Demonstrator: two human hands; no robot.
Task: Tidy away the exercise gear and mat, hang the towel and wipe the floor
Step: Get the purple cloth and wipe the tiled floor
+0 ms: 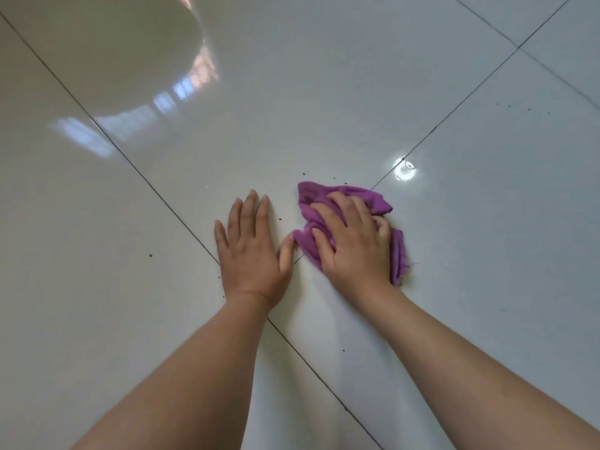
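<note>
Head view: the purple cloth (311, 203) lies bunched on the glossy pale tiled floor (487, 254), a little right of the middle of the picture, right where two dark grout lines (146, 178) cross. The right hand (352, 245) is on top of it, palm down, fingers spread and bent so the tips dig into the folds and the thumb lies across the near left edge of the fabric; it holds the cloth pressed against the tile. Purple folds stick out past the fingers at the far side and along the right side of the hand, down towards the wrist.

Just to the left, the left hand (251, 251) rests flat on the bare tile, fingers straight and close together, holding nothing, with its thumb reaching out to just beside the cloth's near corner. Both forearms are bare and come up from the bottom edge.

Small dark specks (150, 255) are scattered over the tiles around the hands. A bright round glare spot (404, 168) sits on the floor beyond the cloth, and blurred window reflections (168, 99) show at upper left
</note>
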